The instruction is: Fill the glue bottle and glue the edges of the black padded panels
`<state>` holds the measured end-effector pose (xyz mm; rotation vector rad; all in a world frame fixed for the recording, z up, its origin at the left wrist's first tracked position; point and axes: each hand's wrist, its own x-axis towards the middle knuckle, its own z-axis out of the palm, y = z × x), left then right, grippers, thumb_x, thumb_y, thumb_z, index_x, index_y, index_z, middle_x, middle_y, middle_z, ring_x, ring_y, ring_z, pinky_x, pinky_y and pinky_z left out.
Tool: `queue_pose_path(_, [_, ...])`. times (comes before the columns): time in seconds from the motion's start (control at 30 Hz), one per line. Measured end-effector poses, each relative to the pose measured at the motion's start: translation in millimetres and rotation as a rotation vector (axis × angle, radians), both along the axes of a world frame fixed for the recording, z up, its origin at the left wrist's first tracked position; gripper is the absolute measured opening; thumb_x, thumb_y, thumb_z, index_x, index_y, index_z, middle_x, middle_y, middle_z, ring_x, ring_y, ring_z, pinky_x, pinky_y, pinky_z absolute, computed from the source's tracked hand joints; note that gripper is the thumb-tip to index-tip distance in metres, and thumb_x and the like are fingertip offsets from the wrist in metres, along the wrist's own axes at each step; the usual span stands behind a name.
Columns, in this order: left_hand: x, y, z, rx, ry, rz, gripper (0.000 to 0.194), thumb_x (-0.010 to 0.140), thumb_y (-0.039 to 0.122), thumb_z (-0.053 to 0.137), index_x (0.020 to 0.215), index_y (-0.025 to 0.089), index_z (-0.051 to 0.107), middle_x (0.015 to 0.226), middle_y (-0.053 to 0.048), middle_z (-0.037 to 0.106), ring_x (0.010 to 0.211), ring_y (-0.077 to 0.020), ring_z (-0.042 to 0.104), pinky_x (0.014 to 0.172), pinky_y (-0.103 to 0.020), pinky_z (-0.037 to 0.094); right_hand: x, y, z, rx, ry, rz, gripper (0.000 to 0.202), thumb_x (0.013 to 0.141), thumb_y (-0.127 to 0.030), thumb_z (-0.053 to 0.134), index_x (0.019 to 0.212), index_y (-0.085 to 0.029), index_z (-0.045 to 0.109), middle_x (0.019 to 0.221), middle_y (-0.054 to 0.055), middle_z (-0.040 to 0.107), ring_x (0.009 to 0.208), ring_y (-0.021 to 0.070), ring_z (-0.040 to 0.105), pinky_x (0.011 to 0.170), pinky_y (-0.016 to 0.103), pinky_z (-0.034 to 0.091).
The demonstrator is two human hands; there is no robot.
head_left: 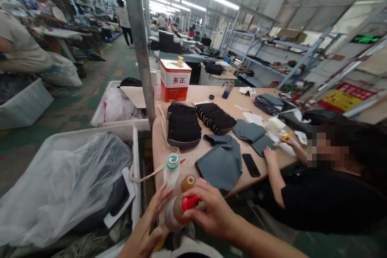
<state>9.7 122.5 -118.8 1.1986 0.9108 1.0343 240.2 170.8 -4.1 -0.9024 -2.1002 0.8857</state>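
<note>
Red-capped bottle (173, 214), just one, is at the table's (199, 93) near end. Left to right: one left hand (152, 213), fingers spread beside it, contact unclear; one green-ringed bottle (171, 174); two black stacks (184, 125), farther; one right hand (211, 207), pinching the red cap (190, 202); one phone (250, 165).

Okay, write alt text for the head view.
A person's right hand pinches the red top of a brownish bottle, left hand beside it, near a worktable with stacked black pieces, grey fabric and a red-and-white can; a co-worker in black is at right.
</note>
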Motion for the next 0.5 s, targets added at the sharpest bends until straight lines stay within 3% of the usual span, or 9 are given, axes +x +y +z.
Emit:
queue_pose_path(0.13, [39.8, 2.4, -56.4, -0.142, 0.226, 0.127, 0.056, 0.094, 0.057, 0.048, 0.135, 0.019, 0.053, 0.146, -0.017, 0.059, 0.137, -0.0301, 0.054, 0.118, -0.047, 0.042, 58.7, -10.7, -29.2, 0.016, -0.106, -0.183, 0.025, 0.090, -0.014, 0.071, 0.113, -0.021, 0.064, 0.095, 0.004, 0.060, 0.088, 0.0232, 0.053, 0.083, 0.035, 0.040])
queue_pose_path(0.2, [70.3, 11.3, -77.8, -0.151, 0.332, 0.174, 0.058, 0.091, 0.051, 0.054, 0.136, 0.014, 0.051, 0.147, -0.020, 0.055, 0.138, -0.0320, 0.053, 0.117, -0.049, 0.043, 82.1, -12.4, -47.0, 0.034, -0.154, -0.247, 0.024, 0.091, -0.013, 0.067, 0.113, -0.021, 0.062, 0.096, 0.004, 0.060, 0.089, 0.0240, 0.053, 0.085, 0.037, 0.040])
queue_pose_path(0.33, [128.2, 42.0, -106.2, -0.141, 0.483, 0.294, 0.076, 0.085, 0.041, 0.059, 0.148, 0.008, 0.033, 0.159, -0.026, 0.037, 0.150, -0.0365, 0.032, 0.125, -0.055, 0.026, 112.2, -14.8, -84.5, 0.028, -0.179, -0.326, 0.025, 0.090, -0.008, 0.061, 0.112, -0.021, 0.061, 0.096, 0.006, 0.059, 0.089, 0.0261, 0.053, 0.085, 0.040, 0.040])
queue_pose_path(0.4, [147.7, 59.6, -115.5, -0.147, 0.542, 0.366, 0.078, 0.086, 0.040, 0.058, 0.149, 0.005, 0.028, 0.160, -0.029, 0.033, 0.152, -0.0382, 0.028, 0.125, -0.054, 0.024, 120.8, -16.0, -100.5, 0.021, -0.186, -0.351, 0.027, 0.088, -0.006, 0.059, 0.111, -0.021, 0.061, 0.096, 0.006, 0.059, 0.089, 0.0268, 0.054, 0.084, 0.041, 0.042])
queue_pose_path(0.5, [163.1, 82.2, -127.0, -0.182, 0.596, 0.459, 0.078, 0.087, 0.044, 0.057, 0.148, 0.007, 0.027, 0.157, -0.030, 0.037, 0.149, -0.0396, 0.034, 0.123, -0.054, 0.030, 128.1, -17.0, -118.6, 0.004, -0.191, -0.365, 0.031, 0.085, -0.004, 0.060, 0.111, -0.021, 0.060, 0.096, 0.006, 0.059, 0.088, 0.0268, 0.054, 0.081, 0.039, 0.044])
